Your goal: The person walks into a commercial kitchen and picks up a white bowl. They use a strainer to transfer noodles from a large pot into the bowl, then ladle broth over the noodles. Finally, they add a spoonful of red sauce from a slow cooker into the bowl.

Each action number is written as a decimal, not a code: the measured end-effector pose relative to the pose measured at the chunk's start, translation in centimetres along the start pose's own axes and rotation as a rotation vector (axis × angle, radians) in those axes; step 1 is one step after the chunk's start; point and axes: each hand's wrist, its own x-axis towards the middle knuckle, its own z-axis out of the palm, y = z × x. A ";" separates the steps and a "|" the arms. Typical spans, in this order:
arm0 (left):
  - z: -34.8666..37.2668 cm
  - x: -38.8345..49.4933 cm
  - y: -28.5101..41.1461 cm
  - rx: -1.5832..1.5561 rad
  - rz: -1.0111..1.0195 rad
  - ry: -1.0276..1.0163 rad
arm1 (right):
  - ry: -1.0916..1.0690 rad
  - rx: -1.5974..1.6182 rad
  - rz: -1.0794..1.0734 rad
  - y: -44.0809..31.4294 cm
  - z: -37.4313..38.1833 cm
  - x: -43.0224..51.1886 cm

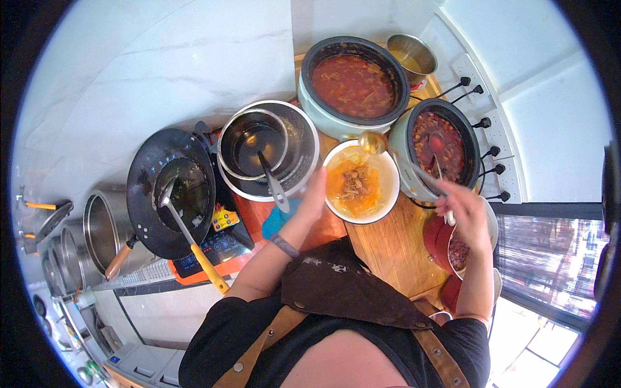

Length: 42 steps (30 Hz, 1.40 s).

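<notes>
A white bowl with a dark rim (390, 194) holds noodles in orange broth with brown meat on top. Against its left side rests my left hand (314, 196), gripping no tool that I can see. My right hand (461, 206), blurred, grips the handle of a metal ladle (372, 143), whose head hangs over the bowl's upper right edge. Just right of the bowl stands a pale green cooker (400, 169) of red chunky stew, with a spoon in it. Behind the bowl is a larger pale cooker (315, 109) of red soup.
A black wok (140, 194) with a yellow-handled turner (194, 242) sits at left. A saucepan (220, 155) of dark liquid stands on a round cooktop (305, 179). Red pots (434, 240) flank my right forearm. A steel pot (429, 63) and plugged-in cords (458, 87) are at upper right.
</notes>
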 end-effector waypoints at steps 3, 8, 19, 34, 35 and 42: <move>0.2 0.1 -0.2 0.016 0.005 0.028 | 0.161 0.254 0.089 0.6 -1.0 3.5; -0.1 -0.1 -0.1 0.042 -0.020 0.013 | 0.290 0.053 0.042 2.9 1.7 11.7; 0.3 -0.9 0.8 0.081 -0.034 -0.039 | 0.207 -0.083 -0.039 4.2 6.1 15.5; 0.0 -0.7 0.7 0.111 -0.050 -0.040 | 0.091 0.781 0.235 3.6 9.4 15.0; 0.0 -0.7 0.8 0.100 -0.032 -0.047 | 0.097 0.812 0.239 3.6 9.4 15.1; 0.3 -0.9 1.1 0.154 -0.016 -0.003 | 0.164 0.905 0.231 3.4 8.8 15.0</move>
